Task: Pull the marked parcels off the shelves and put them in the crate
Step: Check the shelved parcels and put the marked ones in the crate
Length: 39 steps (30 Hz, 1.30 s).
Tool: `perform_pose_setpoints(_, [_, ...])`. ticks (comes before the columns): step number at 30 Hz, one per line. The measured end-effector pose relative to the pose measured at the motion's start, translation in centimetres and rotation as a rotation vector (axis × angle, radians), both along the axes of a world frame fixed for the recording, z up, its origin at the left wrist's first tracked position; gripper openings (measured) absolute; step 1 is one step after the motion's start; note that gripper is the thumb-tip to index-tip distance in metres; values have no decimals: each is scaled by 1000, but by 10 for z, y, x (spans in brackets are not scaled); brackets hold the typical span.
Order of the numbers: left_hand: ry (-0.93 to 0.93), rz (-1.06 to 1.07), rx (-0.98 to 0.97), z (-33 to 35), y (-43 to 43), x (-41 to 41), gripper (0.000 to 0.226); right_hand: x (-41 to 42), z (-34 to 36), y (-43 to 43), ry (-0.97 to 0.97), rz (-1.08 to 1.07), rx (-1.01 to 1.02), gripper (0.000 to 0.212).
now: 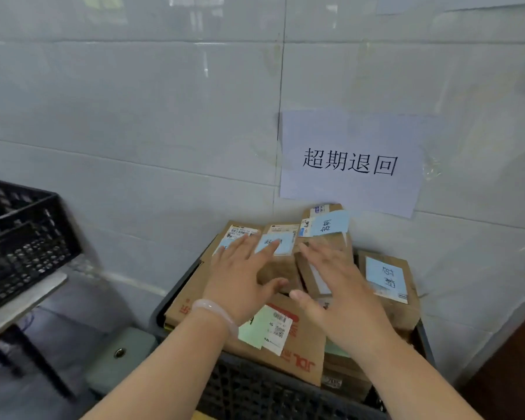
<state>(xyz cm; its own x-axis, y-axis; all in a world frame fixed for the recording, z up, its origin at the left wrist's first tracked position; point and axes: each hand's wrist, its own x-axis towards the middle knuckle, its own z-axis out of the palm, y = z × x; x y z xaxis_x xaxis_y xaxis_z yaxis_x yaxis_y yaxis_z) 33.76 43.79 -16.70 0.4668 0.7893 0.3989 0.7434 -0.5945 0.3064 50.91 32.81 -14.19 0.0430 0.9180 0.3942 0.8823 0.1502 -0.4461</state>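
A black plastic crate (255,389) stands against the tiled wall, piled with brown cardboard parcels. Several carry light blue notes with handwriting, such as the parcel at the right (388,280) and the one at the back (328,225). A larger box with red print and a white shipping label (285,338) lies at the front. My left hand (240,277) lies flat with straight fingers over the parcels at the left, fingertips on a blue note (276,242). My right hand (337,286) is spread flat over the middle parcels. Neither hand grips anything.
A paper sign with black characters (350,163) is taped to the wall above the crate. A second black crate (22,241) sits on a grey table (25,301) at the left. A greenish box (119,362) lies on the floor beside the crate. A dark brown surface (512,368) fills the right corner.
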Motion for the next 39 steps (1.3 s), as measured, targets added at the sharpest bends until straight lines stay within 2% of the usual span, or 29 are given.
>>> perform_pose_setpoints(5, [100, 267, 57, -15, -41, -92, 76, -65, -26, 21, -184, 258, -14, 82])
perform_pose_setpoints(9, [203, 492, 14, -29, -81, -178, 78, -140, -41, 32, -222, 513, -10, 83])
perform_pose_setpoints(16, [205, 871, -30, -40, -164, -323, 82, -302, -58, 24, -301, 919, -21, 90])
perform_pose_setpoints(25, [146, 1311, -111, -65, -287, -490, 83, -522, -78, -35, -466, 1314, 76, 92])
perform_pose_setpoints(30, [159, 1524, -184, -87, -365, -544, 83, -606, -90, -74, -520, 1461, 89, 91])
perform_pose_setpoints(35, [8, 1683, -269, -119, -428, -561, 82, -674, -122, -135, -572, 1719, 61, 92])
perform_pose_setpoints(39, [-46, 1834, -338, -150, -475, -562, 82, -709, -154, -173, -661, 1902, 41, 92])
